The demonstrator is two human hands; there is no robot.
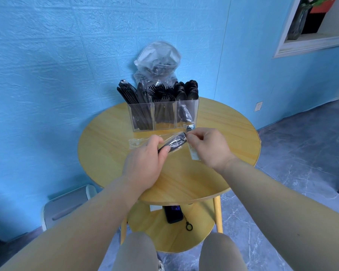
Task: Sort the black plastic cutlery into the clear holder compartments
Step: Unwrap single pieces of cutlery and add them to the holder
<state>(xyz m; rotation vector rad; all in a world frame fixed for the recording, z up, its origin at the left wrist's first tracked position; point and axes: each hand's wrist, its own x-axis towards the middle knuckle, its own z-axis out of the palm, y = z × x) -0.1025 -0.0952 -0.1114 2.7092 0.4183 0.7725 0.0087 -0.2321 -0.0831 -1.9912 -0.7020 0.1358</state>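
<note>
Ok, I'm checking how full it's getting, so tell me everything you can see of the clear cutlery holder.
The clear holder is a see-through, acrylic-looking box with three side-by-side compartments, standing upright at the back of the round yellow table. The left compartment holds black knives, the middle black forks, the right black spoons, all packed and sticking out above the rim. A plastic bag stands behind it. Neither hand touches it.

We judged the place to be a room in a home. We noted a blue brick-textured wall [57, 55], a grey marble-patterned floor [301, 153], a small round wooden table [213, 173] with a lower shelf [145, 227], a wall socket [259, 106], and a white-framed recess [309, 43] holding a vase [298, 22].
</note>
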